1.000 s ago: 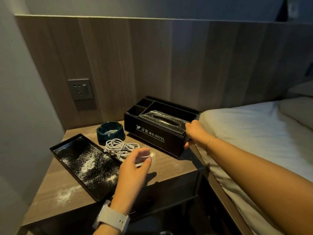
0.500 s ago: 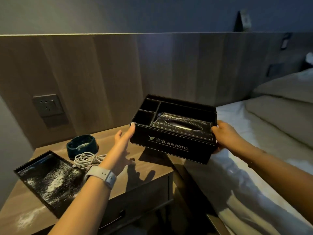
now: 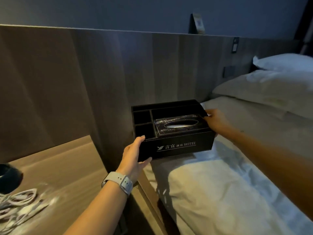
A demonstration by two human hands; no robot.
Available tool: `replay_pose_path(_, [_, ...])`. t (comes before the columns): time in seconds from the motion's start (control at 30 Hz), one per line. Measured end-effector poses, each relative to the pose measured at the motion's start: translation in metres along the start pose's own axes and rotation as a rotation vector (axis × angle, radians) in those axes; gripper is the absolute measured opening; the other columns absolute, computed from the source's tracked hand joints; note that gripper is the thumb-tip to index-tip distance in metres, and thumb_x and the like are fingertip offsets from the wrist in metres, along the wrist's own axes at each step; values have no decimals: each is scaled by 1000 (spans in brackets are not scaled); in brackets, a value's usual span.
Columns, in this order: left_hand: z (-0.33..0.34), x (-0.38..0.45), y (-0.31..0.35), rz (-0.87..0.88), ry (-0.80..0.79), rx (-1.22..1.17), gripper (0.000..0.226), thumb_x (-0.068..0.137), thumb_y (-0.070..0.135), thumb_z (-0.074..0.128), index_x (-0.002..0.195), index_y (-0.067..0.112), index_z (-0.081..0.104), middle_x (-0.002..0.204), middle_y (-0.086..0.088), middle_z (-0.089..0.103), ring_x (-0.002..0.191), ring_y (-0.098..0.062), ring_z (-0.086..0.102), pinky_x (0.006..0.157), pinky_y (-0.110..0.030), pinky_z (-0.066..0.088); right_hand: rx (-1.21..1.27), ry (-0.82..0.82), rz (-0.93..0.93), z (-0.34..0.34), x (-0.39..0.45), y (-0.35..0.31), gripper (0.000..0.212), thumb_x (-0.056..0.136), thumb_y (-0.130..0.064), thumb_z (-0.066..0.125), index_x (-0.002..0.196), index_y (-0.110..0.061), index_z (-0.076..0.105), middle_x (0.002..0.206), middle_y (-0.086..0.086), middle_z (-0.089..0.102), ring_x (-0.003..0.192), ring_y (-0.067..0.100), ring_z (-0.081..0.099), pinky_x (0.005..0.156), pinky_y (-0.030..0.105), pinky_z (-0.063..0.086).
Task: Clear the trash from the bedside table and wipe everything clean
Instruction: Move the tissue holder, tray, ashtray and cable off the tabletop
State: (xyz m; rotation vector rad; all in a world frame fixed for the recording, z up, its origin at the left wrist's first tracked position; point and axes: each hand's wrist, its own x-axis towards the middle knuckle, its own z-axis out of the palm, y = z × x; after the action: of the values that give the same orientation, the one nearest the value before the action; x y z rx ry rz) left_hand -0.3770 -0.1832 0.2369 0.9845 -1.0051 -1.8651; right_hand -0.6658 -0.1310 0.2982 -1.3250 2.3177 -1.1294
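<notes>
The black tissue-box organiser (image 3: 172, 131), lettered "HOTEL" in white beside Chinese characters, hangs above the white bed (image 3: 220, 192), just past the bedside table (image 3: 71, 167), with the left hand (image 3: 133, 158) gripping its near-left corner and the right hand (image 3: 216, 122) clasping its right end.

White lettering runs along the front face of the black tissue box (image 3: 176, 146): a small bird-like logo, then the Chinese characters 言宜酒店, then "HOTEL" in capitals, all underlined by a thin white line. A small card (image 3: 198, 24) on the headboard ledge carries print too blurred to read.
</notes>
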Motion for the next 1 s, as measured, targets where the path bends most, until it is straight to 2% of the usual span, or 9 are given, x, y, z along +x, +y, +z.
replay_pose_path(0.13, [36,53,-25,-57,23,-100,56,80,37,74,127,20,50,127,-5,51,109,-20,53,86,-43,56,35,92,21,2,63,32,20,96,-12,52,108,-10,67,89,18,68,62,20,60,42,23,50])
replay_pose_path(0.23, [61,81,-48,-67,55,-119,53,84,33,71,128,17,45,121,-9,55,104,-19,54,91,-43,54,63,136,24,8,99,52,16,92,-11,59,102,-9,71,89,19,69,70,24,62,67,31,56])
replay_pose_path(0.3, [70,94,-64,-34,107,-83,59,82,37,72,128,19,40,117,-7,53,98,-17,53,88,-43,55,87,167,58,14,117,67,14,89,-10,64,100,-8,71,91,19,69,77,26,64,80,39,56])
replay_pose_path(0.43, [70,104,-78,-22,154,166,74,68,65,72,123,34,34,129,-7,44,109,-31,55,84,-43,56,153,210,117,28,127,92,4,86,-9,66,88,-10,70,88,13,67,81,25,63,80,35,53])
replay_pose_path(0.57, [70,100,-74,-47,137,169,71,73,62,69,126,34,32,129,-6,48,111,-33,57,90,-47,53,207,241,160,27,116,100,16,85,-16,66,94,-3,71,93,16,69,92,32,66,89,45,54])
replay_pose_path(0.67, [68,80,-63,-39,64,196,72,76,54,71,133,27,37,127,-5,53,108,-28,59,96,-45,49,224,273,156,18,79,88,35,84,-27,66,115,-10,66,107,8,68,102,26,64,95,45,50])
replay_pose_path(0.77, [61,41,-51,34,43,275,67,83,38,71,140,20,40,134,-5,46,111,-20,54,89,-29,46,308,249,61,9,2,55,20,90,-22,62,107,-15,70,93,0,70,91,17,67,83,33,53])
replay_pose_path(0.83, [52,2,-42,63,45,298,58,87,33,68,138,24,42,141,-2,41,123,-21,47,96,-33,42,395,226,-8,8,-57,30,17,92,-20,61,103,-15,73,89,-2,72,85,11,68,73,22,51])
replay_pose_path(1.0, [1,-105,-29,233,81,343,35,87,30,66,120,30,57,119,10,60,107,-5,56,84,-26,45,511,37,-113,31,-184,-16,13,89,-25,65,100,-27,72,90,-11,73,88,3,67,77,20,53])
